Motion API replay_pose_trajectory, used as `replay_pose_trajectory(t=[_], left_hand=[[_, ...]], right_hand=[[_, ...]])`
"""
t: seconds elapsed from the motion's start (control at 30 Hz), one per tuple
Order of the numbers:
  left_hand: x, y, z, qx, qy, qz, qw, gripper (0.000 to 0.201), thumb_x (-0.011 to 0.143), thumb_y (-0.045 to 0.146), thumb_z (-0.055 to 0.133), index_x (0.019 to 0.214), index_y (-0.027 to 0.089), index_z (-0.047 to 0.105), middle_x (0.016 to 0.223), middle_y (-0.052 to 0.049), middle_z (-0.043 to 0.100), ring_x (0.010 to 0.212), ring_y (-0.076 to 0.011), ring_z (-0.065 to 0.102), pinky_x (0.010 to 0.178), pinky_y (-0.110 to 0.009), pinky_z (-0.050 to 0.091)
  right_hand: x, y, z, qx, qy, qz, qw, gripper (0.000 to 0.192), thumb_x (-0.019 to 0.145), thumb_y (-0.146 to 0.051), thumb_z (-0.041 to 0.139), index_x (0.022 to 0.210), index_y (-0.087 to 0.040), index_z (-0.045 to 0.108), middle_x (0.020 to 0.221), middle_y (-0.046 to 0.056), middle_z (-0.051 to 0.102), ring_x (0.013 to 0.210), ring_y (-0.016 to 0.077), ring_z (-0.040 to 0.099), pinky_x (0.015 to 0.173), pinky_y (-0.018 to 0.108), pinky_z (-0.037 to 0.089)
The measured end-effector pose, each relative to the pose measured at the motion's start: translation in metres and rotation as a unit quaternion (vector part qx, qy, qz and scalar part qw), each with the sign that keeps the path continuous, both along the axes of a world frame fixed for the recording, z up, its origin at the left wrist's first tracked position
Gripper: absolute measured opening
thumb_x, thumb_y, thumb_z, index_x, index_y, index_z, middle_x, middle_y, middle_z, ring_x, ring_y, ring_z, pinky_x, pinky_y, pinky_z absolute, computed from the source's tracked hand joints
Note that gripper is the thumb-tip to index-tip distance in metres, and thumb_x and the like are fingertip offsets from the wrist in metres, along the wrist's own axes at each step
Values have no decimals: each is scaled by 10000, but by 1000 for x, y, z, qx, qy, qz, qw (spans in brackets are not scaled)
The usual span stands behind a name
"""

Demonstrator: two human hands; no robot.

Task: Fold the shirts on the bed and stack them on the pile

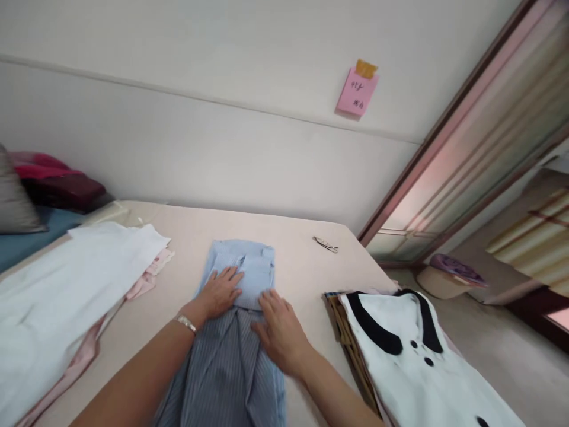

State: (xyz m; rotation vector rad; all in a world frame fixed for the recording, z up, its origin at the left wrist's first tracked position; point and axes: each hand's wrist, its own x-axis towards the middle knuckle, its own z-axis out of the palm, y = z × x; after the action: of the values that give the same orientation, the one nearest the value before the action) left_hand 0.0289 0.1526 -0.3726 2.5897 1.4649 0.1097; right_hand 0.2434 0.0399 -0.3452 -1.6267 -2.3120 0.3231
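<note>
At frame centre both hands are pressing a blue shirt [242,296] on the bed [306,261]: left hand [221,292] and right hand [279,332] flat, fingers spread; top folded, lower part still unfolded.

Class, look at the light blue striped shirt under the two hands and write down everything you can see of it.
The light blue striped shirt lies flat on the beige table, collar end away from the camera. It looks like thin woven cotton with fine stripes. Its upper part is folded into a neat rectangle; the lower part spreads toward the camera, darker and creased. The left hand and right hand press flat on it, palms down, at the fold line. No other garment touches it.
</note>
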Motion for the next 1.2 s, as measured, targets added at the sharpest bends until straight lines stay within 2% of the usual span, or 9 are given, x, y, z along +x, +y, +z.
replay_pose_trajectory(t=[0.07, 0.13, 0.2, 0.37, 0.53, 0.67, 0.9, 1.07, 1.2], left_hand=[[-14, -32, 21, -16, -18, 32, 999, 455, 1002, 338, 419, 1416, 184, 527, 1546, -167, 454, 1434, -302, 418, 1144, -508, 353], [-35, -71, 43, -42, -44, 58, 996, 393, 997, 351, 419, 1312, 202, 600, 1419, -146, 584, 1302, -257, 554, 1074, -407, 425], [-56, -110, 64, -72, -55, 96, 991, 358, 984, 365, 435, 1238, 224, 644, 1276, -114, 673, 1180, -243, 624, 1000, -362, 458], [-90, -175, 88, -140, -33, 177, 974, 255, 949, 333, 470, 952, 238, 707, 961, -65, 739, 935, -222, 667, 834, -304, 454], [-87, -182, 80, -171, 32, 178, 968, 240, 917, 316, 512, 744, 205, 636, 800, -67, 700, 794, -208, 641, 731, -295, 407], [-75, -183, 81, -172, 44, 147, 973, 209, 886, 276, 529, 709, 207, 618, 790, -62, 683, 772, -202, 617, 703, -302, 378], [-67, -191, 85, -218, 13, 88, 972, 154, 843, 278, 579, 717, 209, 632, 755, -29, 667, 732, -187, 587, 650, -300, 341], [-74, -190, 79, -238, 27, 109, 965, 178, 815, 323, 647, 683, 204, 641, 703, -33, 664, 697, -191, 593, 625, -302, 350], [-82, -188, 81, -229, 46, 140, 962, 195, 859, 294, 578, 708, 198, 655, 733, -57, 689, 746, -208, 635, 658, -308, 400]], right_hand=[[14, -51, 10, -11, 32, -12, 999, 345, 953, -332, 563, 1266, -203, 633, 1423, 114, 590, 1410, 269, 436, 1134, 400, 343], [32, -77, 22, -54, 47, -58, 996, 225, 974, -308, 520, 1081, -192, 681, 1145, 113, 720, 1122, 241, 646, 940, 333, 458], [45, -80, 35, -72, 49, -98, 991, 251, 995, -318, 481, 908, -179, 670, 916, 94, 727, 880, 220, 678, 779, 307, 457], [46, -72, 49, -30, 37, -40, 998, 203, 1005, -306, 475, 940, -188, 626, 969, 65, 704, 853, 190, 646, 714, 283, 388], [35, -97, 42, -68, -111, 56, 990, 71, 940, -204, 539, 927, -188, 607, 952, 51, 677, 776, 175, 624, 639, 295, 304], [30, -109, 40, -113, -128, 95, 981, 103, 922, -179, 551, 826, -197, 587, 873, 30, 665, 750, 161, 611, 626, 294, 285], [10, -128, 27, -182, -114, 89, 973, 360, 927, -548, 588, 805, -216, 652, 802, 59, 679, 742, 209, 623, 599, 302, 296], [-4, -137, 13, -157, -176, 101, 966, 211, 962, -262, 487, 881, -192, 669, 831, 95, 707, 803, 243, 663, 621, 314, 322], [-7, -132, 7, -167, -140, 135, 966, 206, 979, -280, 482, 890, -204, 651, 833, 70, 704, 782, 216, 653, 629, 302, 328]])
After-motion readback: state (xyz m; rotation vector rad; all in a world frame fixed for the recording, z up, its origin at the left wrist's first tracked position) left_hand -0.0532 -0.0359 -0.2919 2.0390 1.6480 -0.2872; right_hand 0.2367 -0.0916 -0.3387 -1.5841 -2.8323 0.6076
